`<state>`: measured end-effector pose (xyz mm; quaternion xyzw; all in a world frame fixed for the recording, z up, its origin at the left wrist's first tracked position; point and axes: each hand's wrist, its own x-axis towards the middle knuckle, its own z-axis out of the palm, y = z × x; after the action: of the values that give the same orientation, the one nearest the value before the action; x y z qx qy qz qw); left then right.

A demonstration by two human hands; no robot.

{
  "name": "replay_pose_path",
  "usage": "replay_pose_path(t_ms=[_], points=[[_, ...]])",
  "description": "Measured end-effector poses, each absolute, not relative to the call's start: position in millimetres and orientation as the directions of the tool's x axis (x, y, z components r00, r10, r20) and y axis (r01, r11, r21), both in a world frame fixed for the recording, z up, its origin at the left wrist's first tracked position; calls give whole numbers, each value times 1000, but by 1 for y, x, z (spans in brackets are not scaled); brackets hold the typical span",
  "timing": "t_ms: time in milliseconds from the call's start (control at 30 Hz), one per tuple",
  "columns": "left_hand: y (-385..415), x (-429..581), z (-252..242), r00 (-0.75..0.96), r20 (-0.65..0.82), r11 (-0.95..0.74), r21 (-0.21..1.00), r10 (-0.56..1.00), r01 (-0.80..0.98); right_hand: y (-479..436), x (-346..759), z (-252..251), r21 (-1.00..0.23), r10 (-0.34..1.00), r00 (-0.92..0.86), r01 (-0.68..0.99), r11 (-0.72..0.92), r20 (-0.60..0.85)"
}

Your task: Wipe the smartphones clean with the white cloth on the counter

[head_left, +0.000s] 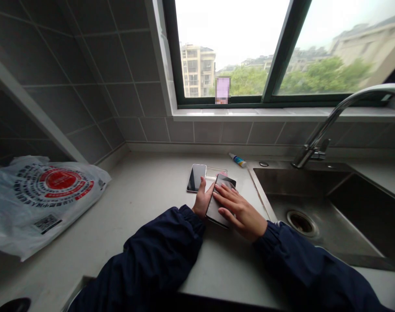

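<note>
Left hand: the left hand (202, 200) is partly closed, its fingers curled up against the long edge of a black smartphone (219, 200), gripping that edge.
Right hand: the right hand (240, 212) is open, fingers spread and lying flat across the phone's upper face.
Held phone: it sits between both hands, slanted on a pale stone countertop (126, 225), near the counter's front edge.
Beside the hands: a second smartphone (196, 178) lies face up, just past the left hand, its dark screen reflecting light. A clear plastic sheet (217, 173) lies just behind the held phone, partly blocked by it.
Farther back: a small blue-and-white tube (238, 160) lies near the sink's rim.
Right side: a stainless steel sink (301, 184) with a round drain (301, 222) and a curved chrome faucet (334, 115).
Left side: a crumpled white plastic bag (44, 201) with a red round logo.
Behind: a grey tiled wall (119, 86) and a window (236, 52) showing trees and apartment buildings.
Sleeves: dark navy (152, 255), covering both forearms.
</note>
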<state>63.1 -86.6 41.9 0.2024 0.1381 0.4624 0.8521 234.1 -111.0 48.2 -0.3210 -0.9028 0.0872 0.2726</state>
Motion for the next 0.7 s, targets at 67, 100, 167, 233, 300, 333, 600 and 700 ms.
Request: replay_pose_path(t_ms=[67, 100, 167, 233, 300, 333, 600, 700], points=[[-88, 64, 41, 537, -53, 493, 481, 842, -725, -108, 236, 46, -326, 654, -613, 570, 754, 444], [-89, 64, 41, 541, -49, 494, 483, 840, -723, -106, 237, 45, -323, 668, -593, 590, 740, 450], [-91, 65, 43, 553, -31, 498, 480, 833, -722, -104, 238, 42, -320, 694, -546, 627, 710, 469], [-93, 66, 46, 569, -3, 503, 472, 822, -724, -102, 239, 40, -319, 710, -506, 653, 687, 491], [-95, 67, 50, 589, 19, 512, 471, 808, -718, -101, 239, 39, -317, 718, -481, 670, 671, 504], [-95, 68, 52, 598, 28, 517, 472, 801, -714, -101, 239, 39, -315, 720, -473, 676, 666, 507], [-94, 69, 54, 634, 23, 549, 477, 773, -686, -102, 240, 38, -300, 735, -462, 703, 645, 496], [-91, 68, 46, 598, 36, 517, 463, 801, -720, -101, 239, 35, -285, 714, -505, 680, 675, 484]])
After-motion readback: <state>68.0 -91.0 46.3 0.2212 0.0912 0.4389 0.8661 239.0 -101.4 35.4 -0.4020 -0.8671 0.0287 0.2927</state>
